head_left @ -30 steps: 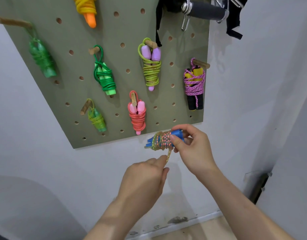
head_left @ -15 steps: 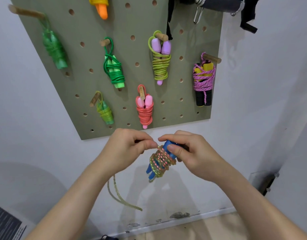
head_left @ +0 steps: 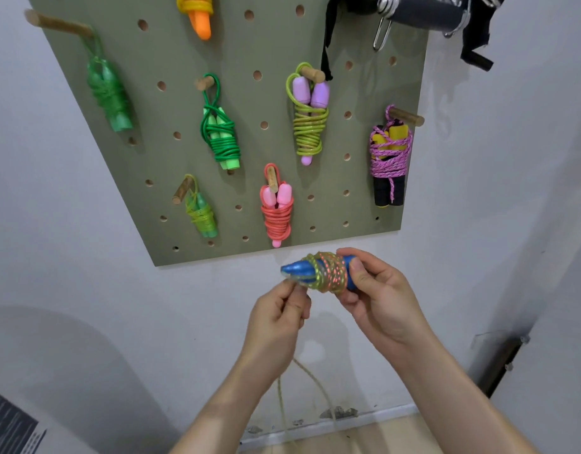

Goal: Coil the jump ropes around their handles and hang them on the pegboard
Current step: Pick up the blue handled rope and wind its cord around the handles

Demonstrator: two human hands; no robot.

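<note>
- Blue handles (head_left: pixel 297 269) were swung up level, just below the pegboard (head_left: pixel 243 44).
- They're gripped by the right hand (head_left: pixel 377 296); the rope (head_left: pixel 328 271) is pinched by the left hand (head_left: pixel 276 319).
- If tension's dropped, coils could get slid off the tip.

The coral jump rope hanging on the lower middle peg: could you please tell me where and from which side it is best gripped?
Grip the coral jump rope at its coiled middle, from the front, fingers on its left and right sides: the wraps bind both pink handles into one upright bundle. Its loop hangs over the wooden peg, so probably lift up and outward.
</note>
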